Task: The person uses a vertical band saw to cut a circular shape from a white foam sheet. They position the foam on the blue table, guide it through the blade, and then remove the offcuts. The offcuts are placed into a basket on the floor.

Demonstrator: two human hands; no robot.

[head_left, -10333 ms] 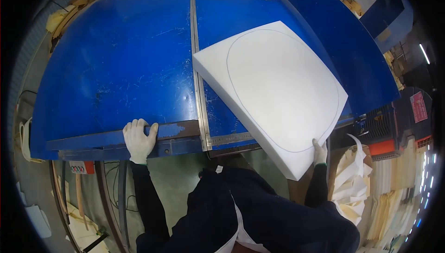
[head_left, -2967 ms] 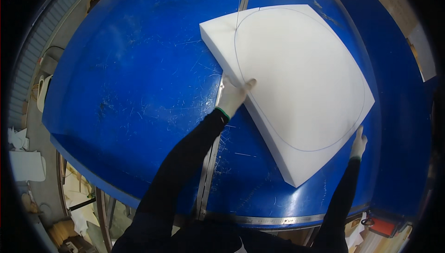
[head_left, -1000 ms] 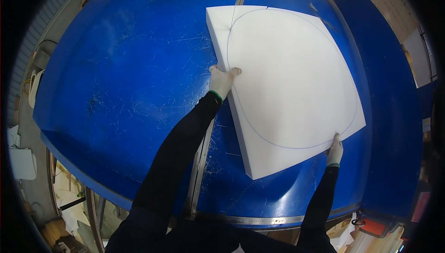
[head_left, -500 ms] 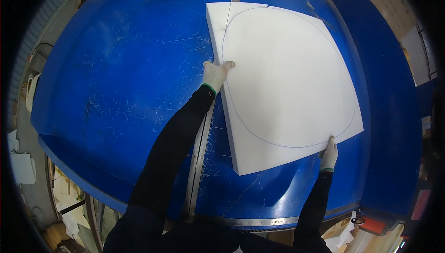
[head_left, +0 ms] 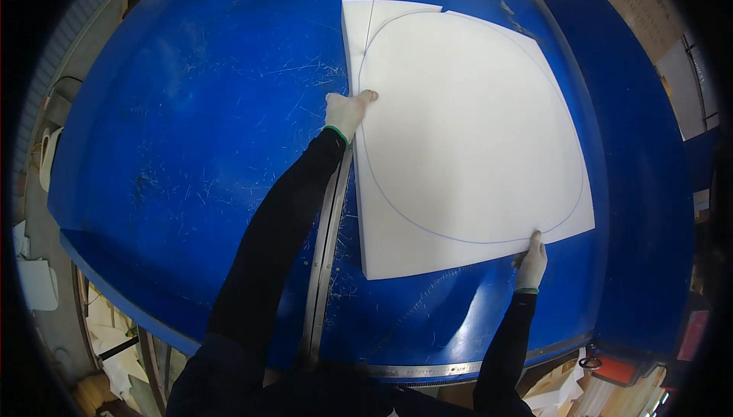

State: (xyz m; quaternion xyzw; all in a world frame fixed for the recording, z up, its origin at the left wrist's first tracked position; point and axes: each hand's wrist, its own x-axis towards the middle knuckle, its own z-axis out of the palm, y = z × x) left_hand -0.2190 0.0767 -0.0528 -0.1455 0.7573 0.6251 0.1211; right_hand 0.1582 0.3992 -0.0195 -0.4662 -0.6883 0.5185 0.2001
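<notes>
A thick white foam block (head_left: 473,127) lies on the blue table, with a rounded outline drawn in blue on its top. A thin upright wire or blade (head_left: 372,16) meets the block near its far left corner, and a cut slit runs from there along the line to the far edge. My left hand (head_left: 347,114), in a pale glove with a green cuff, grips the left edge, thumb on top. At the near right edge, my gloved right hand (head_left: 532,266) has its thumb on the drawn line; its other fingers are partly hidden beside the block.
The scratched blue tabletop (head_left: 191,134) spreads to the left. A metal strip (head_left: 324,264) crosses it from near to far, and a metal rail (head_left: 435,370) runs along the near edge. White offcuts (head_left: 38,283) lie off the table at left. A blue panel (head_left: 641,150) stands at right.
The foam block has turned slightly clockwise, its near corner swinging left. My left hand has shifted a little left and away; my right hand has moved slightly left and nearer.
</notes>
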